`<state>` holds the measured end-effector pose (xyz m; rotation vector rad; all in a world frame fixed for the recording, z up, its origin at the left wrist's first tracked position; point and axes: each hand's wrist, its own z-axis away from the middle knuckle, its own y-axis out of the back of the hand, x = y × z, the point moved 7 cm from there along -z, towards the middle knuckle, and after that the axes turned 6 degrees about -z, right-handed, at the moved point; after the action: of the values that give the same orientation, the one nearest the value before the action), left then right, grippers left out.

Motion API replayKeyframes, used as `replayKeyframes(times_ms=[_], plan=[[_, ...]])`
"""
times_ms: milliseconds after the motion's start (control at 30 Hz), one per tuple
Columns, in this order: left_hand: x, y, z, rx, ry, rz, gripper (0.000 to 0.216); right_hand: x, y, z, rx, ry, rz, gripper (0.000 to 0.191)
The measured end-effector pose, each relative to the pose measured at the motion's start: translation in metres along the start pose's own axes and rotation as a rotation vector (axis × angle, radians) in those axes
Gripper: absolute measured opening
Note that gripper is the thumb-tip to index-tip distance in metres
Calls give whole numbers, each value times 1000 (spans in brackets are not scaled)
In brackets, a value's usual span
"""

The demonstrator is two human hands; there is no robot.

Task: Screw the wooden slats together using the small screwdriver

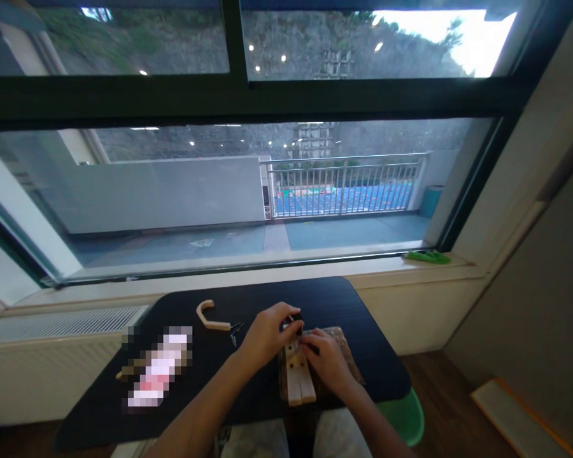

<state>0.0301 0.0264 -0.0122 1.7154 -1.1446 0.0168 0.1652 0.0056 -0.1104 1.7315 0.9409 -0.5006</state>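
My left hand [270,331] is closed in a pinch on a small black object [297,323] above the far end of a pale wooden piece. That wooden piece [298,385] has dark round holes and a slit down its near half, and it lies on a brown, bumpy-looking slab [344,346]. My right hand [329,359] is beside it with fingertips together at its far end; what they grip is too small to tell. A curved wooden hook [214,325] lies left of my hands, with several thin dark screws [235,334] near its end.
Everything lies on a black table [372,375] below a large window. A blurred-out item [160,369] is on the table's left side. A green basin [408,416] stands under the right edge, and a green cloth-like thing [427,257] lies on the sill. A radiator [52,375] stands at left.
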Motion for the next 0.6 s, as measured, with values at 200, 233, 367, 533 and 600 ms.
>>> replayKeyframes(times_ms=[200, 233, 367, 533, 600], plan=[[0, -1, 1, 21, 18, 5, 20, -5, 3, 0, -9, -23, -2, 21], [-1, -1, 1, 17, 21, 7, 20, -5, 3, 0, -10, -27, -5, 22], [-3, -2, 2, 17, 36, 9, 19, -6, 2, -1, -12, -29, -12, 24], [-5, -4, 4, 25, 30, 11, 20, -7, 2, -1, -8, -26, -6, 24], [-5, -5, 6, 28, 28, 16, 21, -6, 2, -1, -9, -34, 5, 24]])
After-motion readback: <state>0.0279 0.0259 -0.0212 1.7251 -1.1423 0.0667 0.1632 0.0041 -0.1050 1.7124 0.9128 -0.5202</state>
